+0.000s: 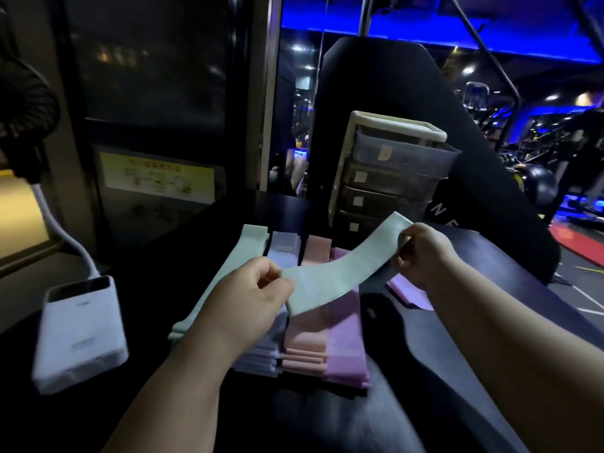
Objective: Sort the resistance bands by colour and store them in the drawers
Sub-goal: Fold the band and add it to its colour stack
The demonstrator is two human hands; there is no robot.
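At the far left a white power bank is laid on the black table, and a white cable is joined to its far end. To the right of it, four stacks of bands are placed side by side: a green stack, a lilac stack, a peach stack and a pink stack, each one touching the next. The near part of the green stack is covered by the left hand. One end of a single green band is pinched by this hand between the thumb and the curled fingers. The band is held in the air above the stacks and is curved upward to the right.

Behind it a drawer unit with four dark drawers is placed on the table. A small label is seen on each front, and the top drawer stands out further than the ones below.

The other end of the band is gripped by the right hand, with thumb and fingers closed on its edge. Under the right forearm one more pink band is seen flat on the table, apart from the stacks.
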